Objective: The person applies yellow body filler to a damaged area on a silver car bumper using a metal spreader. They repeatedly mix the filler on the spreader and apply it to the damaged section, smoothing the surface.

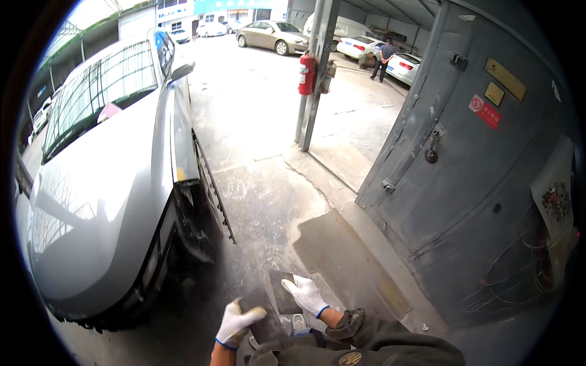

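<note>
Both my hands wear white knit gloves with blue cuffs, low in the middle of the view. My left hand (240, 321) is closed on the edge of a dark flat sheet (268, 326), thumb laid across its top. My right hand (306, 295) pinches a second dark, roughly rectangular sheet (282, 300) by its upper right part. The two sheets are close beside each other, held in front of my legs above the floor. What they are made of cannot be made out. Part of a light shoe (298, 322) shows below them.
A silver car (104, 189) stands at left, its front wheel area opened up with dark parts and a long strip (213, 189) sticking out. A brown mat (348, 256) lies right of centre. At right is a grey metal door (470, 158); ahead, a post carries a red fire extinguisher (306, 74). A person (383, 60) stands near parked cars.
</note>
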